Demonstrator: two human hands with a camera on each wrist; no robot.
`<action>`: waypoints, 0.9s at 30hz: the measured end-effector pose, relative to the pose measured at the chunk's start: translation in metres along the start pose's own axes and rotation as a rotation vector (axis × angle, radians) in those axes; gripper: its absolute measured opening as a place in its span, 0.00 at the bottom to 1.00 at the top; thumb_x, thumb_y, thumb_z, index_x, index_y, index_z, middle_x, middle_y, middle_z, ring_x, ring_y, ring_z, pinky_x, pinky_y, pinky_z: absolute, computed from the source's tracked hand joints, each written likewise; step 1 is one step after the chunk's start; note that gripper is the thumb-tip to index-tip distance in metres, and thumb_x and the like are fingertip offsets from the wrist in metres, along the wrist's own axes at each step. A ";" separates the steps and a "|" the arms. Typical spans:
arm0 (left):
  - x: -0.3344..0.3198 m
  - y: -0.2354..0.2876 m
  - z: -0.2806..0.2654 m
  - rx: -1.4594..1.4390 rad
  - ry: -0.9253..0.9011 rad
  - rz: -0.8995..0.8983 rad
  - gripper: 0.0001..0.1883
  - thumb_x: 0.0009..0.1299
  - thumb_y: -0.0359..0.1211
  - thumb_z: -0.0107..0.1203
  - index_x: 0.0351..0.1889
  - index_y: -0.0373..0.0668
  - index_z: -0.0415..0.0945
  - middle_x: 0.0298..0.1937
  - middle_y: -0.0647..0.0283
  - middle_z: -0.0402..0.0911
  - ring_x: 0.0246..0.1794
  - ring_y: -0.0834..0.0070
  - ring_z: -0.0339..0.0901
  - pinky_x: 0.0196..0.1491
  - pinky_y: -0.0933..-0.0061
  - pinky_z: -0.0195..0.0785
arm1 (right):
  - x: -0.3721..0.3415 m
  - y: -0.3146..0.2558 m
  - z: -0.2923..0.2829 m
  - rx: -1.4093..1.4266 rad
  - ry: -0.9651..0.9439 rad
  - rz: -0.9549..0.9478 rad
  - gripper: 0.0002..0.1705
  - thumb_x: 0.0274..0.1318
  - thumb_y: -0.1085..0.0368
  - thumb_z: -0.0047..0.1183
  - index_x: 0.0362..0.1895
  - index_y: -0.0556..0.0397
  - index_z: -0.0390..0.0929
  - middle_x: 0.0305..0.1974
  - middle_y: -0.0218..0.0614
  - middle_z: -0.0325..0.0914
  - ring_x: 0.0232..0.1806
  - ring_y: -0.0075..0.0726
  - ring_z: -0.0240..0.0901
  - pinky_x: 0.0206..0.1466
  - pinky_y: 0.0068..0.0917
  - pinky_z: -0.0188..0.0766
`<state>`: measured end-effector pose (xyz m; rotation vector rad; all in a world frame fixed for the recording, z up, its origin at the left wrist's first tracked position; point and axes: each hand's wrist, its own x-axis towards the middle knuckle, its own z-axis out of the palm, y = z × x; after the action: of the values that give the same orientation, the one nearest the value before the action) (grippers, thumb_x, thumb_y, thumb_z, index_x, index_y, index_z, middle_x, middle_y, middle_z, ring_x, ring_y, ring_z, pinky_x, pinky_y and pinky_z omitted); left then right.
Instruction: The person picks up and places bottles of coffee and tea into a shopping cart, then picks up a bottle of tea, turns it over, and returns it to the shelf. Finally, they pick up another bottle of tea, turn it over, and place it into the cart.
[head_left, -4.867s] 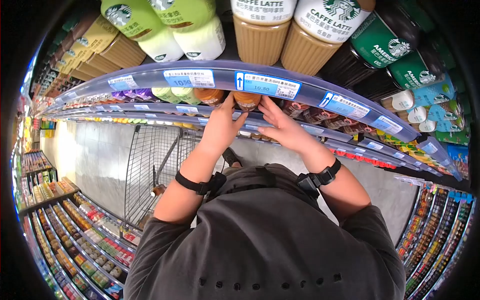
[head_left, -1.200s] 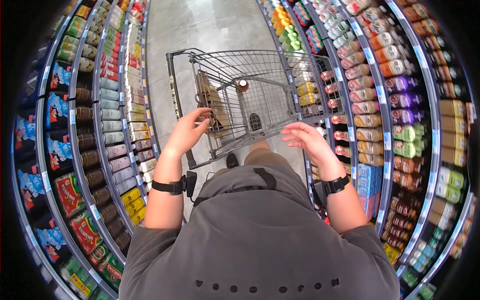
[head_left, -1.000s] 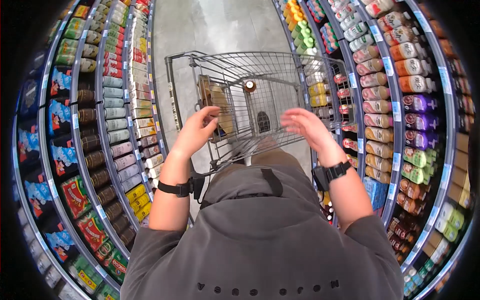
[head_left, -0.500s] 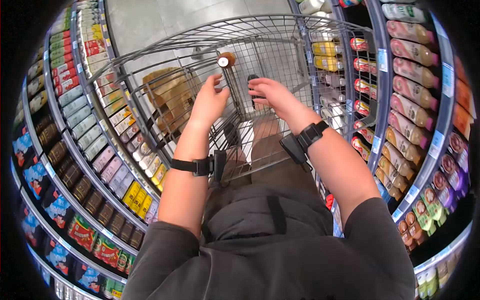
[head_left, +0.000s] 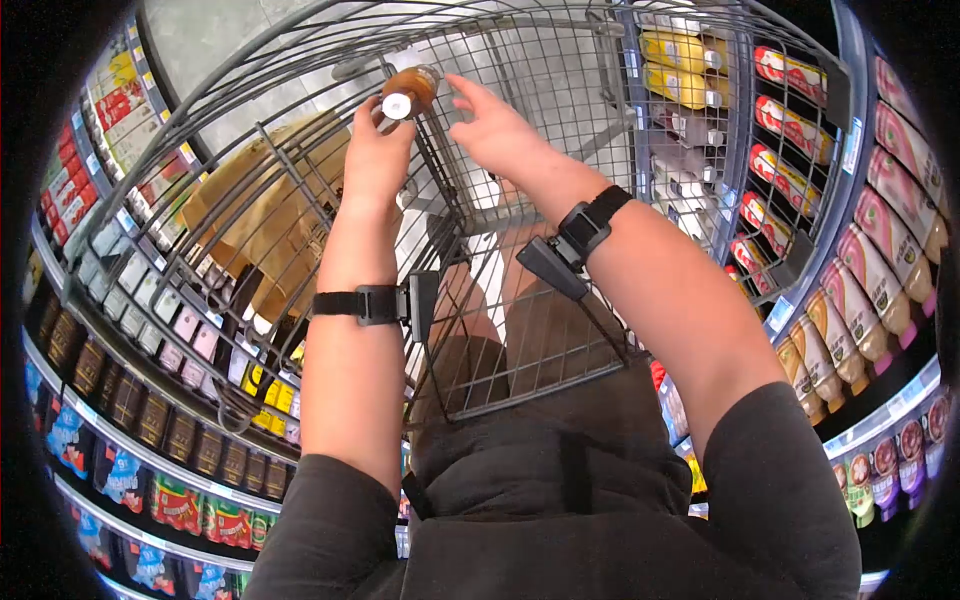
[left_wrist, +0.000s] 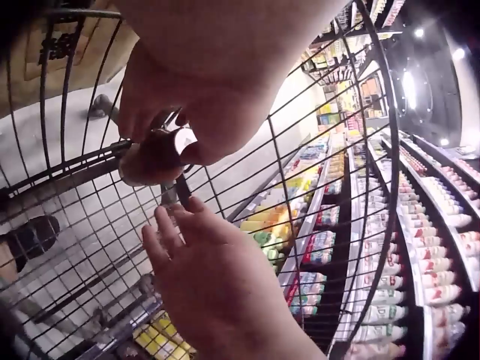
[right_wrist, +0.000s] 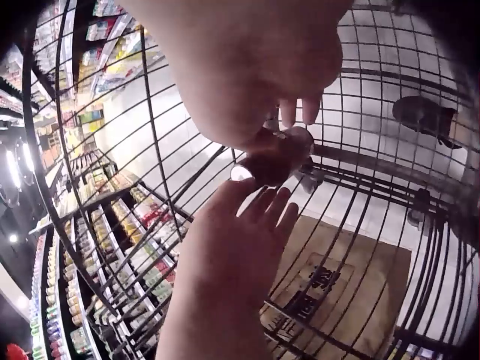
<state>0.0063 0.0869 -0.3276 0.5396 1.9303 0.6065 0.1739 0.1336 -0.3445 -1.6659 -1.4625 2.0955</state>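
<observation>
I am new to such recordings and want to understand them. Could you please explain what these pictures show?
There is no robot: a person works with bare hands. The big picture comes from a head camera looking down; the other two come from cameras worn on the wrists, by black straps. The left hand grips a brown, white-capped bottle near its cap. The right hand is at the bottle's other end; whether it touches is unclear. Below is a wire shopping cart with a brown paper bag. Shelves of drinks stand around.
</observation>
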 end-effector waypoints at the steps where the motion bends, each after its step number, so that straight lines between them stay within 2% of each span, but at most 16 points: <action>1: 0.007 -0.004 0.002 -0.002 -0.011 0.013 0.39 0.66 0.31 0.62 0.76 0.36 0.61 0.67 0.47 0.77 0.66 0.60 0.78 0.66 0.65 0.70 | 0.005 0.002 0.002 -0.064 0.004 -0.095 0.43 0.59 0.70 0.50 0.80 0.47 0.57 0.76 0.52 0.61 0.74 0.45 0.65 0.70 0.35 0.66; 2: 0.014 -0.006 0.002 -0.004 -0.011 0.005 0.39 0.66 0.31 0.62 0.76 0.36 0.61 0.67 0.47 0.77 0.66 0.60 0.78 0.66 0.65 0.70 | 0.010 0.004 0.003 -0.128 0.008 -0.193 0.44 0.58 0.70 0.50 0.81 0.47 0.56 0.79 0.51 0.56 0.77 0.46 0.60 0.73 0.35 0.63; 3: 0.020 -0.008 0.003 0.070 -0.028 0.047 0.39 0.65 0.32 0.63 0.75 0.37 0.61 0.67 0.47 0.77 0.66 0.60 0.78 0.66 0.64 0.70 | 0.014 0.006 0.006 -0.129 0.004 -0.188 0.44 0.58 0.70 0.50 0.81 0.47 0.56 0.79 0.51 0.56 0.77 0.46 0.60 0.73 0.35 0.63; 5: 0.029 -0.013 0.004 0.141 -0.044 0.089 0.39 0.65 0.33 0.64 0.75 0.37 0.62 0.67 0.47 0.78 0.66 0.60 0.78 0.66 0.64 0.70 | 0.024 0.009 0.011 -0.130 -0.045 -0.263 0.47 0.57 0.72 0.51 0.82 0.50 0.53 0.82 0.48 0.50 0.83 0.47 0.48 0.79 0.35 0.55; 9: 0.035 -0.004 0.014 0.312 0.020 0.150 0.41 0.62 0.38 0.70 0.74 0.39 0.66 0.65 0.48 0.80 0.64 0.58 0.79 0.65 0.63 0.71 | 0.026 0.007 0.015 -0.105 -0.078 -0.214 0.48 0.56 0.73 0.50 0.82 0.51 0.51 0.82 0.47 0.49 0.85 0.45 0.42 0.83 0.37 0.47; 12: 0.033 0.000 0.019 0.396 0.103 0.191 0.40 0.61 0.42 0.73 0.70 0.40 0.72 0.61 0.49 0.83 0.61 0.56 0.82 0.63 0.62 0.72 | 0.027 0.014 0.015 0.009 -0.104 -0.216 0.47 0.56 0.75 0.49 0.82 0.53 0.50 0.82 0.46 0.50 0.84 0.43 0.44 0.83 0.39 0.48; 14: 0.030 0.005 0.017 0.428 0.076 0.199 0.37 0.62 0.42 0.72 0.68 0.39 0.75 0.57 0.49 0.85 0.58 0.57 0.83 0.60 0.62 0.74 | 0.025 0.017 0.009 0.080 -0.077 -0.216 0.45 0.54 0.72 0.49 0.79 0.59 0.55 0.80 0.53 0.52 0.84 0.48 0.46 0.84 0.32 0.46; 15: 0.031 0.001 0.015 0.366 0.058 0.202 0.34 0.63 0.43 0.71 0.65 0.39 0.77 0.53 0.50 0.87 0.55 0.61 0.85 0.57 0.65 0.75 | 0.023 0.016 0.003 0.079 -0.075 -0.221 0.45 0.54 0.72 0.49 0.79 0.59 0.55 0.80 0.53 0.52 0.84 0.48 0.46 0.84 0.32 0.46; 16: 0.031 0.000 0.014 0.366 0.059 0.209 0.34 0.63 0.43 0.71 0.65 0.39 0.77 0.53 0.50 0.87 0.55 0.61 0.85 0.57 0.65 0.75 | 0.019 0.013 -0.005 0.013 -0.092 -0.209 0.45 0.56 0.72 0.52 0.80 0.53 0.55 0.79 0.46 0.57 0.81 0.44 0.51 0.82 0.35 0.50; 17: 0.030 0.000 0.012 0.264 0.005 0.151 0.34 0.62 0.44 0.71 0.65 0.40 0.78 0.56 0.49 0.86 0.58 0.58 0.83 0.60 0.63 0.74 | 0.013 0.010 -0.013 -0.050 -0.107 -0.195 0.45 0.59 0.72 0.55 0.81 0.47 0.56 0.77 0.40 0.61 0.79 0.40 0.57 0.81 0.37 0.53; 18: 0.026 0.001 0.010 0.163 -0.051 0.090 0.34 0.62 0.46 0.70 0.65 0.42 0.78 0.59 0.48 0.84 0.61 0.54 0.82 0.64 0.61 0.73 | 0.006 0.006 -0.020 -0.047 -0.100 -0.195 0.45 0.59 0.72 0.55 0.81 0.47 0.56 0.77 0.40 0.61 0.79 0.40 0.57 0.81 0.37 0.53; 19: 0.019 0.008 0.009 0.233 -0.063 0.160 0.32 0.65 0.42 0.70 0.66 0.38 0.77 0.50 0.53 0.89 0.50 0.71 0.85 0.55 0.70 0.75 | 0.000 0.000 -0.027 -0.053 -0.135 -0.095 0.45 0.59 0.69 0.59 0.80 0.45 0.58 0.75 0.39 0.65 0.77 0.40 0.60 0.79 0.36 0.57; 20: 0.011 0.016 0.007 0.234 -0.063 0.172 0.32 0.65 0.42 0.70 0.66 0.38 0.77 0.50 0.53 0.89 0.50 0.71 0.85 0.55 0.70 0.75 | -0.007 -0.007 -0.035 -0.061 -0.168 0.000 0.44 0.60 0.65 0.63 0.79 0.43 0.60 0.73 0.38 0.69 0.75 0.40 0.64 0.77 0.34 0.60; 21: 0.004 0.023 0.006 0.290 -0.106 0.228 0.32 0.65 0.42 0.70 0.65 0.38 0.78 0.50 0.53 0.89 0.51 0.71 0.85 0.55 0.70 0.76 | -0.015 -0.014 -0.044 -0.287 -0.137 -0.122 0.43 0.59 0.60 0.67 0.77 0.44 0.64 0.69 0.40 0.74 0.71 0.40 0.68 0.73 0.33 0.65; 26: -0.048 0.080 -0.009 0.302 -0.409 0.301 0.26 0.65 0.42 0.70 0.59 0.39 0.83 0.49 0.52 0.89 0.50 0.67 0.86 0.55 0.68 0.76 | -0.059 -0.032 -0.061 -0.329 -0.120 -0.157 0.44 0.55 0.58 0.70 0.75 0.48 0.68 0.65 0.42 0.77 0.68 0.42 0.72 0.71 0.34 0.67; 27: -0.056 0.085 -0.011 0.265 -0.467 0.308 0.25 0.66 0.42 0.70 0.56 0.38 0.83 0.46 0.52 0.89 0.48 0.67 0.86 0.53 0.68 0.77 | -0.073 -0.042 -0.063 -0.353 -0.183 -0.120 0.43 0.54 0.58 0.71 0.74 0.48 0.69 0.64 0.43 0.78 0.67 0.42 0.73 0.70 0.35 0.67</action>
<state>0.0277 0.1167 -0.2322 1.0612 1.4982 0.3711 0.2335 0.1519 -0.2602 -1.4677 -2.0350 2.0645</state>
